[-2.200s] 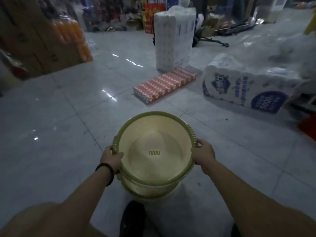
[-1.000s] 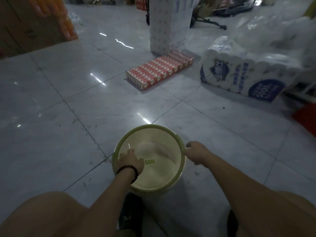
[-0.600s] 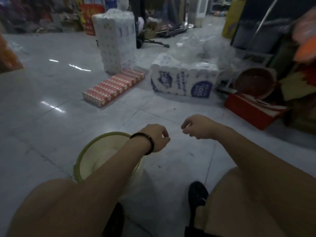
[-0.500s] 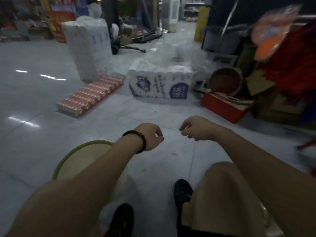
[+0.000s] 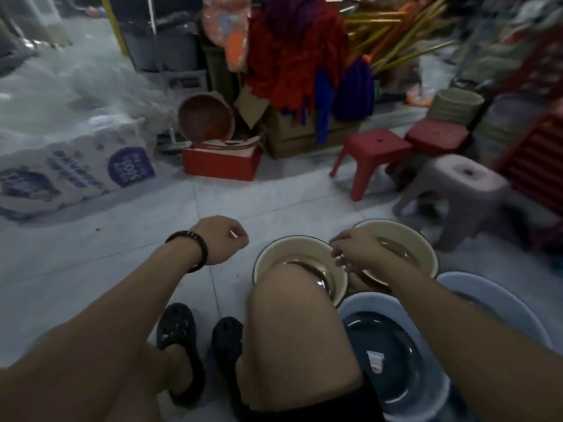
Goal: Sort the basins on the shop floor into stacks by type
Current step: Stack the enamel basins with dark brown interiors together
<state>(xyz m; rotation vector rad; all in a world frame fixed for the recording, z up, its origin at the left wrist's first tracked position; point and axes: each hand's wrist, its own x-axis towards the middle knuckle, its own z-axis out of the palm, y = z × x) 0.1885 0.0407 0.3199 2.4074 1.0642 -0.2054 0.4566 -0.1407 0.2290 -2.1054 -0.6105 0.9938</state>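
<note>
Since half a second ago your view has swung right: the green-rimmed basin has dropped out of sight, and a cluster of basins now lies by your right knee.

You are crouched on a pale tiled floor [image 5: 100,263] in a cluttered shop. A wrapped pack of paper rolls [image 5: 73,172] lies at the left, a red box [image 5: 221,162] sits ahead with a brown basin [image 5: 205,118] propped behind it, and red and blue mop heads [image 5: 298,56] hang above. To the right stand a red stool [image 5: 370,147] and a beige stool [image 5: 457,184].

Your left hand [image 5: 221,240], with a dark bracelet at the wrist, hovers over bare floor, loosely curled and holding nothing. Your right hand [image 5: 355,251] reaches down with its fingers [image 5: 338,254] spread and lowered, over the spot where two cream enamel basins meet; whether they touch a rim I cannot tell, and they have closed on nothing.

The nearer cream basin [image 5: 292,254] sits just beyond your right knee, which hides part of it; the second cream basin [image 5: 408,245] lies just to its right, under your hand and wrist. Nearer you, a dark blue basin [image 5: 384,357] rests inside a light blue one [image 5: 359,306], and another light blue basin [image 5: 493,300] shows past your right forearm.
</note>
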